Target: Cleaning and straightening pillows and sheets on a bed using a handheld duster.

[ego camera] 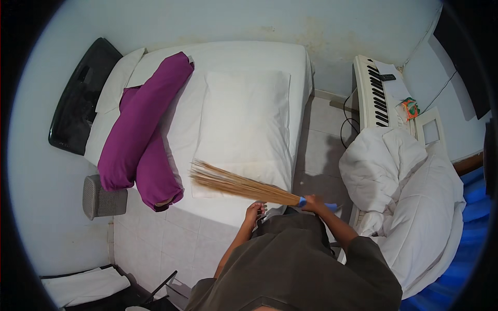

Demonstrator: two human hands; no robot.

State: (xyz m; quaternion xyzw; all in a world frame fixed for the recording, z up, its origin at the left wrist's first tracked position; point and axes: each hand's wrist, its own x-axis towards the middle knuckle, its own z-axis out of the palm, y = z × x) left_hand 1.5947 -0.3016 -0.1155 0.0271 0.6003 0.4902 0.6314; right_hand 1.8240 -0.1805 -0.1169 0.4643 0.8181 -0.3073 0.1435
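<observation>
My right hand [314, 204] is closed round the blue-bound handle of a stick broom [249, 188], whose bristles point left over the near part of the bed. Just below the broom, near the bed's edge, my left hand [255, 212] has its fingers curled; whether it holds anything cannot be told. Beneath the bristles, a white pillow [245, 120] lies flat on the white-sheeted bed [249, 54]. Two purple bolsters [148, 116] lie crossed, one over the other, to the left of that pillow.
A grey woven basket [105, 198] stands on the floor beside the bed. On the right are an electronic keyboard [375, 93] and a heaped white duvet [420, 206]. Black cables [344, 120] hang by the keyboard. Folded white cloth [85, 287] lies at lower left.
</observation>
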